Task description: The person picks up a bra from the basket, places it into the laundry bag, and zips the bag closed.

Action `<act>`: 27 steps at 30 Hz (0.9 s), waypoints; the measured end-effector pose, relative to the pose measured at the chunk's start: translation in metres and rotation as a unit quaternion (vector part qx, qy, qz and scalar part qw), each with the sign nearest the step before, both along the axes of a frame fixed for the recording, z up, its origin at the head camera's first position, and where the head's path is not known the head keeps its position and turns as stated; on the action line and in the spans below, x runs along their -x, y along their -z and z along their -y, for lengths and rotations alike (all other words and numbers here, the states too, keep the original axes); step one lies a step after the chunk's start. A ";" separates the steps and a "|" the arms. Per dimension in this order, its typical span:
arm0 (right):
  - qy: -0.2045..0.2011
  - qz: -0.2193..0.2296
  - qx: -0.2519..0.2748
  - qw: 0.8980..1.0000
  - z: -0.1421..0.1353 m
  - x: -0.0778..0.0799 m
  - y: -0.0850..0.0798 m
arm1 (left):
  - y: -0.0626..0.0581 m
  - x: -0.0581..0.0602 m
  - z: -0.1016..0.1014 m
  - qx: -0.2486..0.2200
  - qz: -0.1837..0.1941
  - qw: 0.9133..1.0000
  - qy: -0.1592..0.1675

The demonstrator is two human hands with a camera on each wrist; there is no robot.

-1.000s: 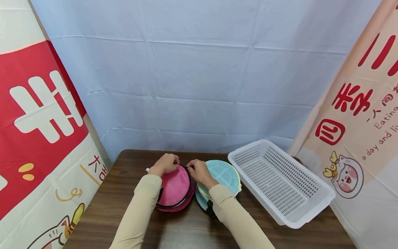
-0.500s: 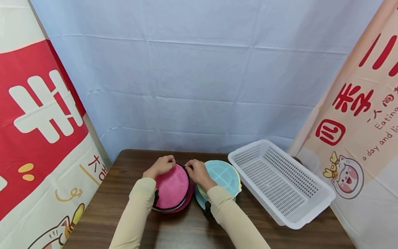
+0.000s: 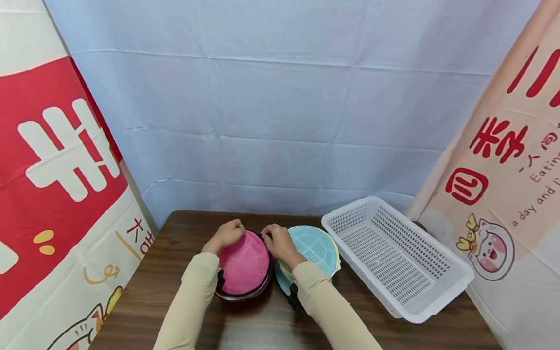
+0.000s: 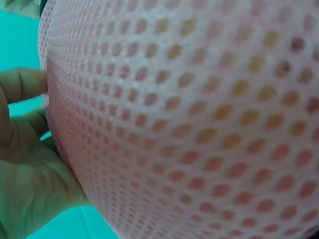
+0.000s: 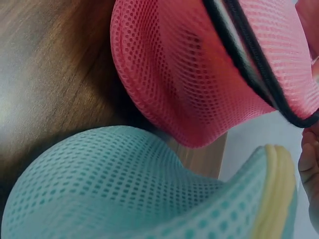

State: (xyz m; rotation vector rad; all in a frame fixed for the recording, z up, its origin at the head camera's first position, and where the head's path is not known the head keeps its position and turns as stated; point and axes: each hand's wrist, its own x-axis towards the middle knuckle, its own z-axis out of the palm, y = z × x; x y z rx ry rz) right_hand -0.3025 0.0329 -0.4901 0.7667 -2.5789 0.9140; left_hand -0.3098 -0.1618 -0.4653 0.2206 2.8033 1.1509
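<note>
In the head view a round pink mesh laundry bag (image 3: 245, 265) with black trim (image 5: 251, 45) stands on the table, its top tipped up. My left hand (image 3: 227, 235) pinches its far left edge; in the left wrist view the thumb and fingers (image 4: 35, 169) press into the pale mesh. The right hand (image 3: 278, 241) pinches the black rim at the bag's far right, its fingers (image 5: 309, 159) partly cut off in the right wrist view. Beneath my right forearm sits a light blue mesh laundry bag (image 3: 312, 245) with a yellow band (image 5: 274, 194).
A white perforated plastic basket (image 3: 385, 265) stands slanted at the right. The dark wooden table (image 3: 148, 291) ends at a pale blue cloth (image 3: 280, 121) behind. Printed cloths hang on the left and right. A black buckle-like piece (image 3: 294, 295) lies by the blue bag.
The left hand has moved a little left and the right slightly left. The pink bag's top has shifted left and turned slightly between them. The blue bag and basket stay put.
</note>
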 end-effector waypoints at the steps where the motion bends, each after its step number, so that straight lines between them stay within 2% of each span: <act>1: -0.001 0.002 0.000 1.000 -0.001 0.000 0.000 | 0.001 0.000 0.000 0.001 -0.003 1.000 -0.006; 7: -0.008 0.005 -0.001 1.000 -0.004 -0.001 0.001 | 0.006 0.001 0.004 -0.007 -0.008 0.999 -0.040; 16: -0.006 -0.003 -0.002 1.000 -0.005 -0.001 0.001 | 0.006 -0.001 0.000 -0.028 -0.018 0.996 -0.081; 27: -0.004 -0.003 -0.010 1.000 -0.005 -0.005 0.000 | 0.007 -0.003 0.001 -0.040 -0.025 0.995 -0.090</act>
